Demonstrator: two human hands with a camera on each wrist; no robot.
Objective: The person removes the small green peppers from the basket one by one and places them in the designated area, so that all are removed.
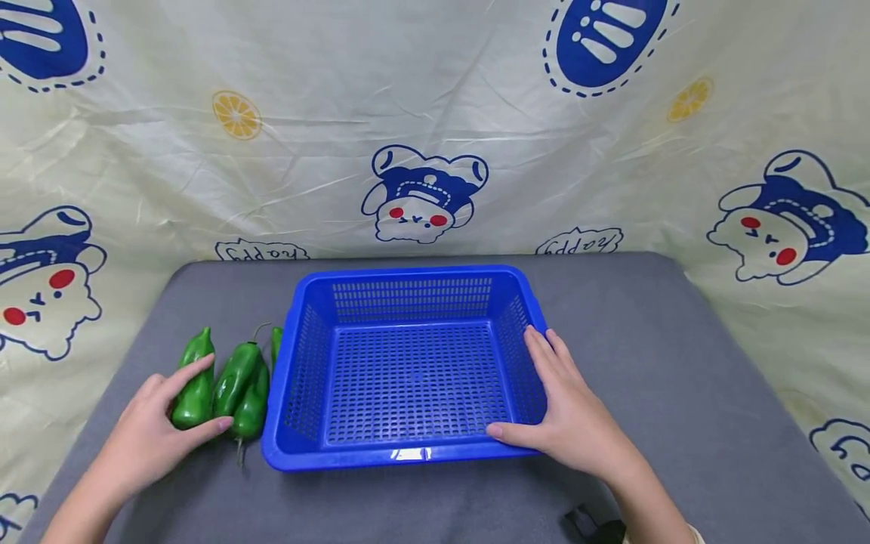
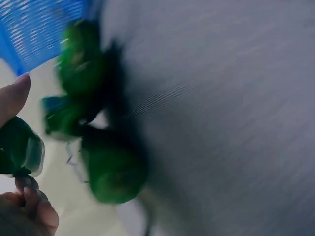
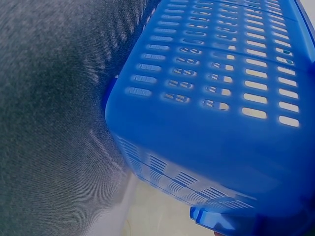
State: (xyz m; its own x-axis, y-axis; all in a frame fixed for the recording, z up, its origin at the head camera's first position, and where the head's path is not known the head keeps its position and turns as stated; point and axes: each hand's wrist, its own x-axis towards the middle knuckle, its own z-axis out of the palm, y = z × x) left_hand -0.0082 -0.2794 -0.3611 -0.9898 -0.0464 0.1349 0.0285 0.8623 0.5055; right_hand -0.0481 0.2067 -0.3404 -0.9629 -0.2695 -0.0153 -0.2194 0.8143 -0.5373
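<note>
Several green peppers are at the left side of the blue plastic basket. My left hand holds the leftmost green pepper, index finger across it and thumb below. The left wrist view shows this held pepper sharply between thumb and curled fingers, while other peppers are blurred. A pair of peppers lies against the basket, and one more pepper is partly hidden by its rim. My right hand rests on the basket's right front corner, fingers straight over the side rim, thumb over the front rim.
A grey cloth-covered table carries everything. Behind it hangs a pale curtain with blue cartoon prints. Some black object lies by my right forearm at the near edge. Nothing lies inside the basket's perforated floor.
</note>
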